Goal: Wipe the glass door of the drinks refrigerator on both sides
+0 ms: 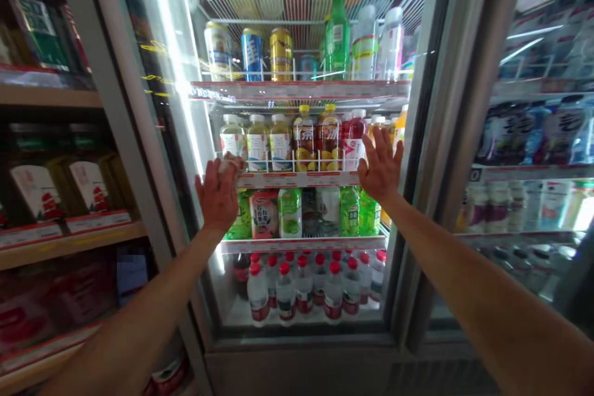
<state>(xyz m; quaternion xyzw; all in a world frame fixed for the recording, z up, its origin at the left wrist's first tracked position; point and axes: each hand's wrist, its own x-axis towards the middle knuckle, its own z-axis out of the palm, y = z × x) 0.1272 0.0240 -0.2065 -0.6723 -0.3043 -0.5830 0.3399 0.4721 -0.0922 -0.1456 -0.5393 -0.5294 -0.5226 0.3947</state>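
Note:
My left hand [218, 195] is raised in front of the lit glass door [320, 176] of a drinks fridge, level with the middle shelf. A pale, crumpled cloth [233, 163] shows at its fingertips, held against the glass. To the right, my right hand [381, 164] has its fingers spread and its palm toward the door, holding nothing. Whether that palm touches the glass cannot be made out. Behind the door, between my hands, stand tea bottles with yellow caps [304, 139] and bottles with white caps [257, 142].
Cans [281, 54] and a green bottle [337, 37] stand on the upper shelf. Red-capped water bottles [304, 284] fill the bottom. A metal door frame [457, 154] separates another fridge on the right. Wooden shelves [74, 238] with bottles are on the left.

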